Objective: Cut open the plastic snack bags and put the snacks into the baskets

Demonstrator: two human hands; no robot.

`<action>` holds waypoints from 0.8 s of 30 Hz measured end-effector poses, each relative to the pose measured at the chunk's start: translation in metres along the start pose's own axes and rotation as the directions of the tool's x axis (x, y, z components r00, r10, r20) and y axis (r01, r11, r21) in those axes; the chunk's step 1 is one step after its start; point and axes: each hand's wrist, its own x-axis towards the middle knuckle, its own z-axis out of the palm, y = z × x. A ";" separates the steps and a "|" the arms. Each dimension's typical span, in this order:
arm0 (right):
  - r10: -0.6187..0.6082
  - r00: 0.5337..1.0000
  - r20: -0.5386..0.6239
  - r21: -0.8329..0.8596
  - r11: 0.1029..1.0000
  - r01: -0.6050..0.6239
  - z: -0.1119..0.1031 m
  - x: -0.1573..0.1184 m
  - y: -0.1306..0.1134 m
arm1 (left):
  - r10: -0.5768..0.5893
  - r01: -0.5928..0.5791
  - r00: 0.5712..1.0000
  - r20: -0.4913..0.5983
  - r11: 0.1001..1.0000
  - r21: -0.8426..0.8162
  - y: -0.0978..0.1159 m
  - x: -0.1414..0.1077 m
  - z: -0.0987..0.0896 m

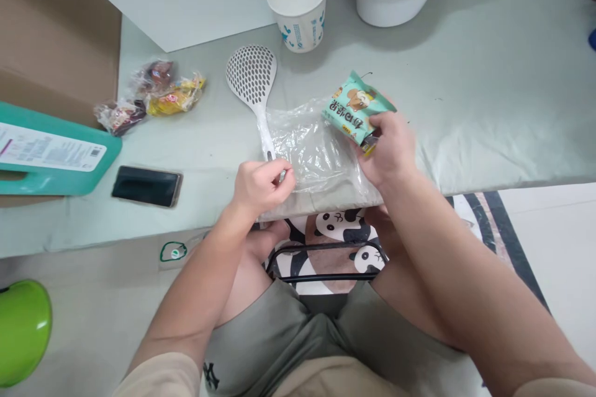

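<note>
My right hand (391,146) is closed round a teal snack packet (354,105), with something dark and yellow showing below it. My left hand (265,185) is closed at the lower end of a clear plastic bag (310,149) and over the handle end of a white slotted skimmer (252,74). Whether its fingers pinch the bag, the handle or both is hidden. The bag lies crumpled and flat on the cloth-covered table between my hands, and the skimmer's handle crosses its left edge.
A paper cup (298,9) and a white tub (395,3) of wrapped snacks stand at the back. Wrapped snacks (174,98), a phone (147,186), a teal container (51,152) and a cardboard box (65,31) are on the left. A green stool (23,332) is below.
</note>
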 end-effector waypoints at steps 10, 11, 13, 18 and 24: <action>-0.110 0.991 0.070 0.225 0.970 0.092 -0.010 0.013 -0.017 | -0.474 0.514 0.856 0.207 0.737 -0.438 0.047 0.062 -0.013; -0.123 0.989 0.077 0.221 0.970 0.104 -0.009 0.014 -0.019 | -0.529 0.638 0.768 0.360 0.593 -0.490 0.054 0.076 -0.008; -0.159 0.985 0.063 0.211 0.967 0.143 -0.003 0.014 -0.021 | -0.523 0.770 0.629 0.576 0.314 -0.556 0.066 0.105 0.006; -0.427 0.904 0.039 0.001 0.904 0.427 0.010 0.010 -0.028 | -0.421 0.752 0.527 0.738 -0.173 -0.636 0.078 0.144 0.041; -0.417 0.906 0.066 -0.077 0.903 0.422 0.006 0.004 -0.031 | -0.466 0.651 0.568 0.679 -0.250 -0.716 0.075 0.158 0.051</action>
